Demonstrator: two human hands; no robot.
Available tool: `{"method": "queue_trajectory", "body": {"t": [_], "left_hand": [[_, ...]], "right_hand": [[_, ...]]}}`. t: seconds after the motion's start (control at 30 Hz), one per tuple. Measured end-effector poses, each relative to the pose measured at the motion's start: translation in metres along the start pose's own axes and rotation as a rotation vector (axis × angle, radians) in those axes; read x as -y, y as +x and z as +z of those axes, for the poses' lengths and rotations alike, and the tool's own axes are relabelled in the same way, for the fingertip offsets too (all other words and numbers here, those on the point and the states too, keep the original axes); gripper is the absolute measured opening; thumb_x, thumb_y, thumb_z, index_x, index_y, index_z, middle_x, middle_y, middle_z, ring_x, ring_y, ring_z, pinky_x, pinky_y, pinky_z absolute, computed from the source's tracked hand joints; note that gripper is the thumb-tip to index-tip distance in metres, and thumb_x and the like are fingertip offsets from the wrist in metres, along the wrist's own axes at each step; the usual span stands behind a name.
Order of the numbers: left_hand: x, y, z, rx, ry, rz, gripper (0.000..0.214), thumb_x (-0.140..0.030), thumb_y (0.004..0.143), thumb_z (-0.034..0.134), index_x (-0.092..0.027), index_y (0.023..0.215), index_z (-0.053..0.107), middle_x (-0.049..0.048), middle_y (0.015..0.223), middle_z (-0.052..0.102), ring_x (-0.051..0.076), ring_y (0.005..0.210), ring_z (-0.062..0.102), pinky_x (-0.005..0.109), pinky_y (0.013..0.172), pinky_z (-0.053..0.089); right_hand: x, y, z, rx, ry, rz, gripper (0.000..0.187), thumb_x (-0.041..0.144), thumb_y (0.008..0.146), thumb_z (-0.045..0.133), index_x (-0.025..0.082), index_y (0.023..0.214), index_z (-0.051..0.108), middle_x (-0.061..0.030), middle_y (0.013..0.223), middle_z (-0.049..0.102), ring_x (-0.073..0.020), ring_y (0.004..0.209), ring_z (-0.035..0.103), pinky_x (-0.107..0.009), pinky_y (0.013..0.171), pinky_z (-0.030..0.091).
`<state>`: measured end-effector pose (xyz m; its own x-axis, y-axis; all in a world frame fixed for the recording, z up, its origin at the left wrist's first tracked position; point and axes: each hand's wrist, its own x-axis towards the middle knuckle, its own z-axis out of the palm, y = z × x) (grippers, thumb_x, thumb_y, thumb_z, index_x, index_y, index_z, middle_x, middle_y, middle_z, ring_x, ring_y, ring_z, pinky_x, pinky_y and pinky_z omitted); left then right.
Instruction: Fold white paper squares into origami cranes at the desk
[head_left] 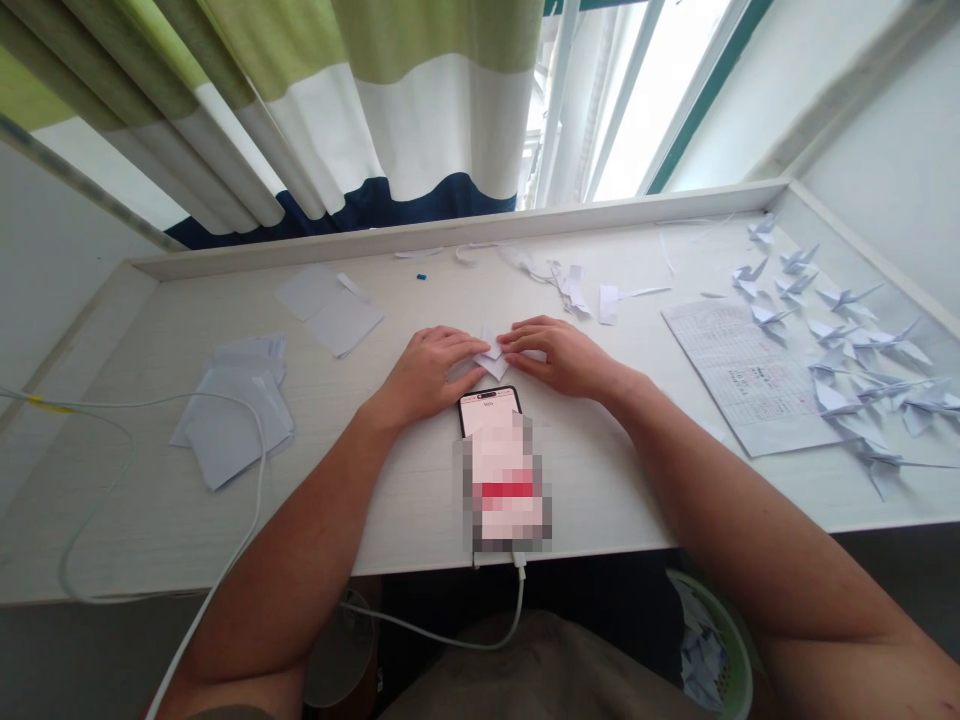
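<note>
A small piece of folded white paper [493,364] lies between my two hands at the middle of the white table. My left hand [435,368] pinches its left side between thumb and fingers. From the other side, my right hand [559,355] grips the right part of the paper with its fingertips. The fingers hide some of the folds. Just below the paper lies a phone [491,420], its screen lit and partly blurred out, with a white charging cable [517,610] plugged into its lower end.
Several folded paper cranes [844,300] stand at the right beside a printed sheet [750,380]. Stacked white paper [240,410] and loose sheets [345,320] lie at the left. Paper scraps [574,290] and a small blue object [421,277] sit farther back. A green basket [739,650] holds paper below.
</note>
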<state>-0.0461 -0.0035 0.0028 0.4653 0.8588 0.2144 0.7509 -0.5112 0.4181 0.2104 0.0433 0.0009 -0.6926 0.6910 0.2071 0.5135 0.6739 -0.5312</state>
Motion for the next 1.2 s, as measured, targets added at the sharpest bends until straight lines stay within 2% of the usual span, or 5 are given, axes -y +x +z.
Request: {"method": "queue_trajectory", "body": {"t": [0.23,0.57,0.83,1.03,1.2], "left_hand": [[0.000,0.001,0.001,-0.008,-0.046,0.032,0.015,-0.035,0.101,0.065,-0.025,0.101,0.077,0.0031,0.130,0.080,0.027,0.125,0.068,0.047,0.113,0.045],[0.007,0.000,0.004,-0.040,-0.074,0.020,0.030,-0.038,0.100,0.069,-0.027,0.127,0.077,0.0051,0.128,0.080,0.028,0.123,0.069,0.047,0.111,0.049],[0.014,0.005,0.012,-0.113,-0.173,0.048,0.019,-0.036,0.102,0.068,-0.026,0.103,0.083,0.0036,0.117,0.084,0.026,0.115,0.072,0.046,0.107,0.052],[0.012,0.006,0.011,-0.125,-0.225,0.021,0.016,-0.034,0.102,0.069,-0.026,0.103,0.083,0.0041,0.115,0.084,0.026,0.113,0.071,0.046,0.106,0.053],[0.012,0.006,0.009,-0.106,-0.208,-0.011,0.017,-0.031,0.104,0.064,-0.026,0.105,0.081,0.0036,0.117,0.083,0.026,0.114,0.070,0.047,0.106,0.053]], "right_hand": [[0.005,0.001,0.002,-0.042,-0.026,0.023,0.024,0.037,0.103,0.066,0.023,0.113,0.083,-0.0093,0.123,0.082,-0.0335,0.123,0.070,-0.053,0.108,0.052],[0.000,-0.002,-0.001,0.004,0.007,-0.067,0.030,0.035,0.103,0.064,0.023,0.124,0.082,-0.0106,0.129,0.080,-0.0348,0.125,0.068,-0.057,0.111,0.048],[-0.008,0.000,0.000,0.008,0.031,-0.071,0.023,0.036,0.104,0.067,0.030,0.115,0.086,-0.0048,0.131,0.080,-0.0324,0.126,0.068,-0.057,0.112,0.048],[-0.009,0.000,0.001,0.000,0.028,-0.066,0.021,0.034,0.105,0.067,0.029,0.113,0.085,-0.0059,0.130,0.080,-0.0311,0.125,0.068,-0.054,0.111,0.049],[0.005,0.000,-0.002,-0.059,-0.186,-0.165,0.020,0.029,0.107,0.063,0.029,0.110,0.084,-0.0082,0.143,0.071,-0.0342,0.138,0.055,-0.057,0.114,0.041]]}}
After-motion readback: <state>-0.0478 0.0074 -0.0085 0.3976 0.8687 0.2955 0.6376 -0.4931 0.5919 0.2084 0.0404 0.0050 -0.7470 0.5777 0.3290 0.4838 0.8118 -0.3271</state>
